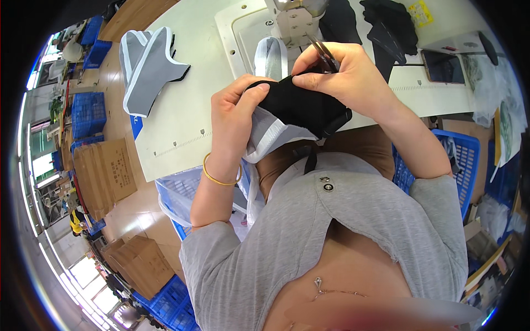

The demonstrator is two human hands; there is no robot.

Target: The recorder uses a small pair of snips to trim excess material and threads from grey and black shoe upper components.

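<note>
Between my two hands stretches a black fabric piece (301,105), joined or laid against grey fabric with white edging (270,135) that hangs toward my lap. My left hand (234,107) pinches its upper left edge between thumb and fingers. At the upper right edge, my right hand (348,74) pinches the same cloth with thumb and forefinger. Dark metal thread snips (326,55) are also tucked in that right hand, their tips pointing up toward the machine. Another part of the grey and white cloth rises behind the black piece, beside the sewing machine (298,25).
Grey pieces with white edging (152,69) lie on the table (176,121) at the left. Black cut pieces (389,33) and a phone (443,66) are at the right. Blue crates (464,160) stand below the table edge; cardboard boxes (105,176) are on the floor.
</note>
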